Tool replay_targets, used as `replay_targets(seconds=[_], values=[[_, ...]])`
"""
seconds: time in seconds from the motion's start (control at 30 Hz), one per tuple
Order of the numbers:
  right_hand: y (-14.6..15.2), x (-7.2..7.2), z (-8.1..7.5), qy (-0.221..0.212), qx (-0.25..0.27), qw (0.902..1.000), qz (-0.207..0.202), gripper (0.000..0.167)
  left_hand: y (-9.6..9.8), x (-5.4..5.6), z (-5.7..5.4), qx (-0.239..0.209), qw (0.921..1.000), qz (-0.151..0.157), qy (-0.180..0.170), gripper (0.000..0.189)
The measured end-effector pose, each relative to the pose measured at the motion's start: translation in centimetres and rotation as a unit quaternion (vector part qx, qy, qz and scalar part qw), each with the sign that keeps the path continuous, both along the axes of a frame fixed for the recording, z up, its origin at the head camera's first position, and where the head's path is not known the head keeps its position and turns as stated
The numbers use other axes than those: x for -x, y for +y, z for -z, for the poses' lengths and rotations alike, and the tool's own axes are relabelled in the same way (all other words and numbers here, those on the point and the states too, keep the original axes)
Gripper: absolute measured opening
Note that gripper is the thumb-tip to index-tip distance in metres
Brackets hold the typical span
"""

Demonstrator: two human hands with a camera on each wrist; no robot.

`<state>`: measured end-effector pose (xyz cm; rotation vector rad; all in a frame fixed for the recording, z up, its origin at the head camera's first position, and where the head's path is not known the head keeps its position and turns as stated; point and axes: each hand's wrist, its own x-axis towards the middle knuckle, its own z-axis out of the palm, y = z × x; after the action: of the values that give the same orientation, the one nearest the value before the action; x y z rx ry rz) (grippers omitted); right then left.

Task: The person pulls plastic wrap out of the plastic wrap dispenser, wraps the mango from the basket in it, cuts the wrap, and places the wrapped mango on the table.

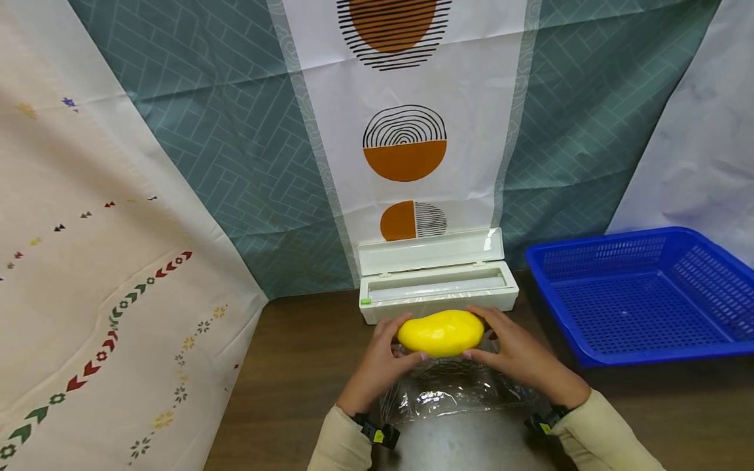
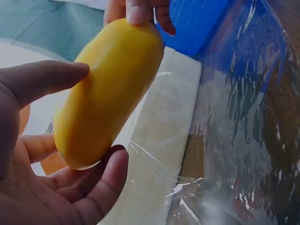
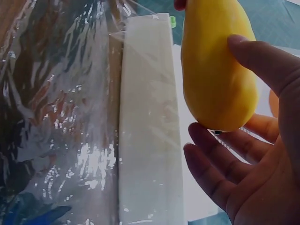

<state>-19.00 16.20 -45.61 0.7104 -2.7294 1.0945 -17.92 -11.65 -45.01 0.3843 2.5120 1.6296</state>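
A smooth yellow oblong fruit [image 1: 440,333], like a mango or papaya, is held up between both hands. My left hand [image 1: 379,363] grips its left end, thumb on the near side and fingers curled round the end. On the other end my right hand [image 1: 524,356] holds it the same way, its thumb [image 3: 255,58] pressed on the skin. Below the fruit a sheet of clear plastic wrap [image 1: 436,396] lies spread and wrinkled. Behind it stands a white wrap dispenser box [image 1: 438,304] with its lid raised and a roll [image 1: 442,288] inside.
A blue plastic basket [image 1: 648,356] sits on the right of the brown wooden table [image 1: 294,366]. Under the wrap's near edge is a grey surface [image 1: 471,438]. Patterned cloths [image 1: 235,163] hang behind and at the left.
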Motion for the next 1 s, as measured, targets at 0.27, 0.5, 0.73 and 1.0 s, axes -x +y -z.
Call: replay_targets(seconds=[0.27,0.5,0.73,1.0], values=[[0.0,0.5,1.1,-0.002,0.003,1.0000,0.004,0.072,0.3,0.5,1.0,0.017,0.9995,-0.026,-0.005,0.076],[-0.1,0.9,1.9,-0.002,-0.003,1.0000,0.003,0.071,0.4,0.7,1.5,0.027,0.9986,-0.041,-0.019,0.067],[-0.2,0.9,2.4,0.009,-0.032,0.9994,0.006,0.073,0.3,0.8,1.9,0.035,0.9971,-0.053,-0.041,0.055],[-0.3,1.0,2.9,-0.006,-0.034,0.9994,0.011,0.071,0.1,0.9,2.1,0.045,0.9950,-0.063,-0.062,0.053]])
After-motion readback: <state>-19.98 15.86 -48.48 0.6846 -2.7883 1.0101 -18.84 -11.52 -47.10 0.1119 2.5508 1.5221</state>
